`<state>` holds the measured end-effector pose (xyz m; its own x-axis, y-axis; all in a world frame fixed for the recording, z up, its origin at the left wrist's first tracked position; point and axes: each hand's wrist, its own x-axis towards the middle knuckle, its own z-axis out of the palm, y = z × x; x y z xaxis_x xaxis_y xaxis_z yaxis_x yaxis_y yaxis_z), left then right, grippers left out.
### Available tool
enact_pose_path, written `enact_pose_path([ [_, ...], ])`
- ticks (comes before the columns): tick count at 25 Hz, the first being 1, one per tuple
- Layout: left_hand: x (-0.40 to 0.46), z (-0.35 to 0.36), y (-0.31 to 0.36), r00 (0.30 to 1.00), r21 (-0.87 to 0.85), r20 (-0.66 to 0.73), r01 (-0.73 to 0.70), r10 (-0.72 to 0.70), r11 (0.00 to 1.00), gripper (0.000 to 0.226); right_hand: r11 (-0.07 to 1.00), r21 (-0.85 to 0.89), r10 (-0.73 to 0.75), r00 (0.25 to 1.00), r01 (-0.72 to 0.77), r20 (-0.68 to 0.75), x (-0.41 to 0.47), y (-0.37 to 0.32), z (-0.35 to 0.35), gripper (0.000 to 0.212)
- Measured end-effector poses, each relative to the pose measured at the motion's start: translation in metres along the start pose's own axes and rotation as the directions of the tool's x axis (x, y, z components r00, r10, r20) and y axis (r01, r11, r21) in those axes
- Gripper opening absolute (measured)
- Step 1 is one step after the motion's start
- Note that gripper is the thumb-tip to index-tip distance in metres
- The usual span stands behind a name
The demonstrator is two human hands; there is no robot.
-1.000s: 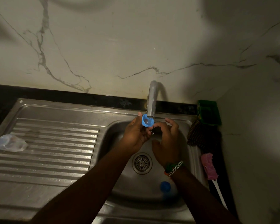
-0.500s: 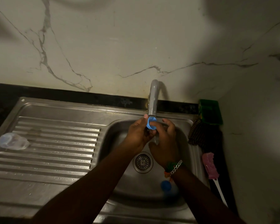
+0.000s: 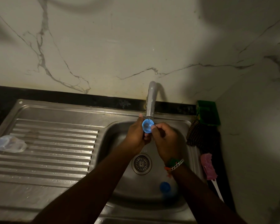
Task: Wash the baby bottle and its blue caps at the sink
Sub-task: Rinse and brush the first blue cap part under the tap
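Since a moment ago we have turned the blue cap (image 3: 147, 126) open-side up under the tap (image 3: 151, 101). Our left hand (image 3: 137, 135) grips it; right hand (image 3: 164, 140) fingers pinch its rim. At 6 o'clock lies another blue cap (image 3: 165, 186); at 9 o'clock the baby bottle (image 3: 10, 143). No writing is readable.

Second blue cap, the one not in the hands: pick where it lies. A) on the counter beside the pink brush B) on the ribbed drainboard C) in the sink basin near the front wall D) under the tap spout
C: the second blue cap lies on the floor of the sink basin, nearer the front than the drain, while the left hand holds the other blue cap under the tap.
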<state>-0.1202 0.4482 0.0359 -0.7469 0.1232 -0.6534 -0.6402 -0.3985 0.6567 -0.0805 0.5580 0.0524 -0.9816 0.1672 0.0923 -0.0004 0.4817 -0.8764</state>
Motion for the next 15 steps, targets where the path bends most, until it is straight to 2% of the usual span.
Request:
enact_pose_path([
  [2, -0.002, 0.002, -0.004, 0.996, 0.014, -0.021, -0.084, 0.084, 0.996, 0.043, 0.948, 0.214, 0.251, 0.967, -0.237, -0.042, 0.006, -0.001, 0.007, 0.013],
  [3, -0.003, 0.002, -0.006, 0.993, 0.034, -0.024, -0.111, 0.112, 0.993, 0.04, 0.919, 0.266, 0.305, 0.952, -0.289, -0.02, 0.009, 0.001, 0.009, 0.016],
  [5, -0.004, 0.002, -0.004, 0.994, 0.065, -0.017, -0.108, 0.11, 0.992, 0.049, 0.937, 0.25, 0.256, 0.967, -0.246, -0.008, 0.012, 0.004, 0.012, 0.014],
  [7, -0.006, 0.003, 0.005, 0.998, 0.054, -0.055, -0.039, 0.042, 0.998, 0.056, 0.985, 0.144, 0.106, 0.994, -0.101, -0.029, 0.012, 0.004, 0.012, 0.019],
  [9, -0.008, 0.002, 0.015, 0.994, 0.133, -0.096, -0.036, 0.049, 0.99, 0.043, 0.999, -0.023, -0.034, 0.998, 0.033, -0.051, 0.014, 0.004, 0.009, 0.031],
  [10, -0.008, 0.001, 0.018, 0.995, 0.199, -0.082, -0.042, 0.059, 0.979, 0.038, 0.997, -0.058, -0.06, 0.997, 0.056, -0.058, 0.015, 0.003, 0.007, 0.034],
  [11, -0.008, 0.001, 0.019, 0.997, 0.247, -0.06, -0.036, 0.053, 0.968, 0.036, 0.997, -0.057, -0.057, 0.996, 0.053, -0.064, 0.016, 0.001, 0.006, 0.035],
  [13, -0.008, 0.002, 0.019, 0.998, 0.219, -0.053, 0.028, -0.016, 0.975, 0.036, 1.0, 0.02, 0.0, 0.999, 0.001, -0.053, 0.015, 0.0, 0.005, 0.033],
  [15, -0.006, 0.001, 0.015, 0.997, 0.189, -0.068, -0.014, 0.028, 0.982, 0.031, 0.983, 0.121, 0.129, 0.988, -0.138, 0.081, 0.015, 0.0, 0.006, 0.028],
])
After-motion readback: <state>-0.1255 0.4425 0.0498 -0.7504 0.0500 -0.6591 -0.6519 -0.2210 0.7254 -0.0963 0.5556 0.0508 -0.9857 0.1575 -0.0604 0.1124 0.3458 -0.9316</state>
